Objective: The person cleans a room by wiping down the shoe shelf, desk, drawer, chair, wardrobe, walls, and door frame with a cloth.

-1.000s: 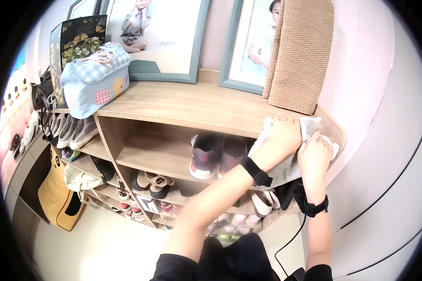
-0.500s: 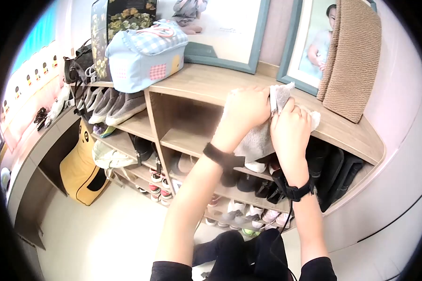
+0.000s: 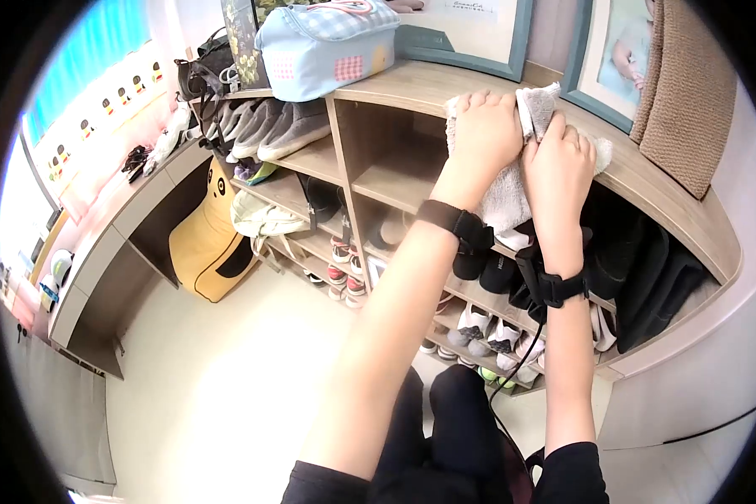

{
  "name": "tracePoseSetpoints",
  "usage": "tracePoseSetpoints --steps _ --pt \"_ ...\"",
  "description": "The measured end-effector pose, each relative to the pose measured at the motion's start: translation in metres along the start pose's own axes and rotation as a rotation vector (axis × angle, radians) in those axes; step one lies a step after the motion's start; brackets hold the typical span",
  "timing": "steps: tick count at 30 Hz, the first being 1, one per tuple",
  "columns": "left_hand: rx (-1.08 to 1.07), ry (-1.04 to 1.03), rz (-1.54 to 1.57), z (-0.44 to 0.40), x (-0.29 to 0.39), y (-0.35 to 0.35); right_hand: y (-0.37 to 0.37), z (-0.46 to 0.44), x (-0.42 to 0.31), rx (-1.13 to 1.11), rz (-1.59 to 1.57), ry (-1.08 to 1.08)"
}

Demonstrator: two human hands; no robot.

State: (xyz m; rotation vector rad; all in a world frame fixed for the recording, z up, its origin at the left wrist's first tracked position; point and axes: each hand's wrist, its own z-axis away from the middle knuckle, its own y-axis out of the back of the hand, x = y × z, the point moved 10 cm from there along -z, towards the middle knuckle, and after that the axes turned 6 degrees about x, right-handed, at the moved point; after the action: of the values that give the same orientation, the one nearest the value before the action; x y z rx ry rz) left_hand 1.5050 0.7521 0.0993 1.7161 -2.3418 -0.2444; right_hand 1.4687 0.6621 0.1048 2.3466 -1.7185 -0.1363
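Left hand [image 3: 485, 133] and right hand [image 3: 560, 172] clutched a pale cloth [image 3: 504, 200].
Cloth lay bunched over the front edge of a wooden shelf unit [image 3: 430, 82], one part hanging down, a folded end standing up between the hands. Dark straps [image 3: 447, 218] circled both wrists. Blue bag [image 3: 321, 57] stood on top; brown woven panel [image 3: 690, 109] stood at right; grey shoes [image 3: 296, 133] lined a shelf.

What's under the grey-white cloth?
Apparently the wooden cabinet top, visible either side of the cloth. The stretch covered by cloth, left hand and right hand can't be seen.
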Motion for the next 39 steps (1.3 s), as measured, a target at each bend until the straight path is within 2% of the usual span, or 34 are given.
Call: tracePoseSetpoints --steps 2,3,4,8,10,12,14,16,17,18,20,21,22,24,25,26,28,29,32,34,36,37,38,39 --pt "0.089 0.038 -0.054 0.008 -0.001 0.011 0.014 0.006 -0.003 0.106 -0.083 0.02" --pt "0.02 0.077 -0.049 0.014 -0.002 0.01 0.009 0.011 -0.002 0.053 -0.129 -0.022" --pt "0.007 0.077 -0.051 0.02 -0.001 0.015 0.014 0.017 -0.005 0.106 -0.172 -0.012" --pt "0.234 0.106 0.214 0.058 -0.017 0.058 0.02 0.044 -0.027 0.102 -0.457 -0.025" --pt "0.171 0.14 0.115 0.076 -0.032 0.07 0.005 0.064 -0.048 0.059 -0.619 -0.037" --pt "0.116 0.217 0.011 0.094 -0.052 0.077 -0.017 0.082 -0.073 -0.099 -0.686 -0.063" --pt "0.072 0.209 -0.161 0.11 -0.081 0.069 -0.037 0.095 -0.089 -0.072 -0.754 -0.068" --pt "0.024 0.281 -0.1 0.124 -0.109 0.053 -0.091 0.124 -0.102 -0.12 -0.621 -0.127" --pt "-0.009 0.366 -0.026 0.135 -0.124 0.038 -0.138 0.157 -0.117 -0.288 -0.436 -0.109" --pt "-0.157 0.54 0.101 0.152 -0.139 0.01 -0.144 0.162 -0.12 -0.389 -0.302 -0.028" --pt "-0.31 0.28 0.08 0.17 -0.135 -0.036 -0.165 0.162 -0.126 -0.695 -0.195 0.024" --pt "-0.371 0.484 0.206 0.173 -0.146 -0.049 -0.186 0.166 -0.125 -0.747 -0.308 -0.062" --pt "-0.402 0.398 0.157 0.169 -0.15 -0.065 -0.192 0.164 -0.123 -0.764 -0.312 -0.057" --pt "-0.521 0.545 0.267 0.166 -0.159 -0.08 -0.206 0.159 -0.119 -0.795 -0.362 -0.124" --pt "-0.559 0.512 0.214 0.165 -0.167 -0.09 -0.212 0.155 -0.119 -0.71 -0.229 -0.12" --pt "-0.559 0.512 0.211 0.166 -0.174 -0.096 -0.222 0.157 -0.123 -0.71 -0.232 -0.119" --pt "-0.618 0.696 0.231 0.167 -0.184 -0.105 -0.237 0.157 -0.123 -0.806 -0.303 -0.21" --pt "-0.623 0.702 0.27 0.163 -0.184 -0.109 -0.244 0.158 -0.128 -0.862 -0.302 -0.163" --pt "-0.675 0.683 0.246 0.167 -0.2 -0.124 -0.272 0.17 -0.143 -0.824 -0.251 -0.099" --pt "-0.69 0.648 0.175 0.171 -0.206 -0.126 -0.267 0.167 -0.137 -0.894 -0.245 -0.128" --pt "-0.62 0.724 0.32 0.173 -0.213 -0.134 -0.263 0.164 -0.135 -0.88 -0.233 -0.098" --pt "-0.519 0.707 0.289 0.168 -0.21 -0.122 -0.258 0.161 -0.134 -0.859 -0.21 -0.088" --pt "-0.514 0.702 0.293 0.165 -0.205 -0.12 -0.261 0.166 -0.136 -0.852 -0.207 -0.088" --pt "-0.491 0.679 0.308 0.161 -0.199 -0.115 -0.257 0.161 -0.133 -0.706 -0.174 -0.123"
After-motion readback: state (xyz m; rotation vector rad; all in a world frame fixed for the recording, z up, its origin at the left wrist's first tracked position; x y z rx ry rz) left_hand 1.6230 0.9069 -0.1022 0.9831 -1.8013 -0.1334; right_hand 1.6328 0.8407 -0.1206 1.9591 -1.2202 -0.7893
